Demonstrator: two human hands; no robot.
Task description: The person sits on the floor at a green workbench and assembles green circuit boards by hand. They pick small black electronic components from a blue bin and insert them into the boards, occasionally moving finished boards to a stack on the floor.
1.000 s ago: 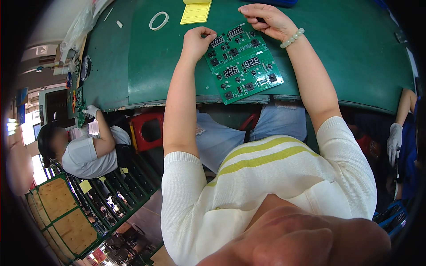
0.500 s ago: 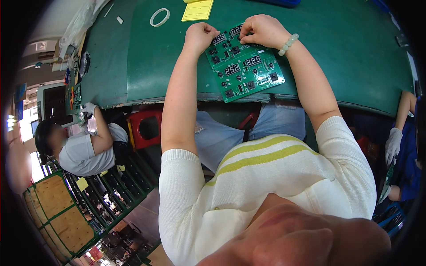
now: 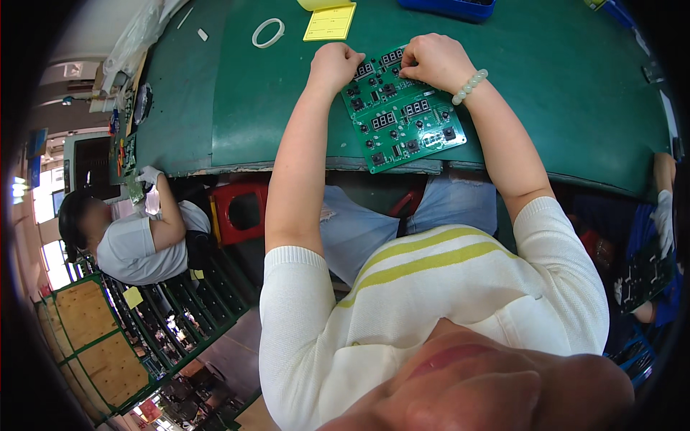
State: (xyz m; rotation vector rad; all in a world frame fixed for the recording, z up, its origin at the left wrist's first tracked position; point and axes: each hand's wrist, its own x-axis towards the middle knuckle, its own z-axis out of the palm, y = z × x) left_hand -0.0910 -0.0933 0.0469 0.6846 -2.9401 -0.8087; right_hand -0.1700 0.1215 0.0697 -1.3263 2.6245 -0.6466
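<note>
A green circuit board (image 3: 402, 118) lies slanted at the table's near edge, made of two joined panels. Black digit displays, small black buttons and chips stand on its face. At its far left corner my left hand (image 3: 336, 66) is closed, thumb and fingertips pinching the edge beside a display. My right hand (image 3: 440, 61), a pale green bead bracelet (image 3: 471, 86) at its wrist, curls over the far right part. Its fingers are drawn together against the board's face; anything between them is hidden. The near panel is uncovered.
On the green table (image 3: 273, 108) lie a white tape ring (image 3: 268, 33) and a yellow notepad (image 3: 330, 21). A blue tray (image 3: 453, 8) stands at the far edge. One person (image 3: 144, 241) sits at left; a gloved co-worker's hand (image 3: 663, 223) is at right, near another board.
The view has shifted slightly. My right fingers have moved a little on the board, while my left hand stays at its corner. The co-worker at right has turned a board.
</note>
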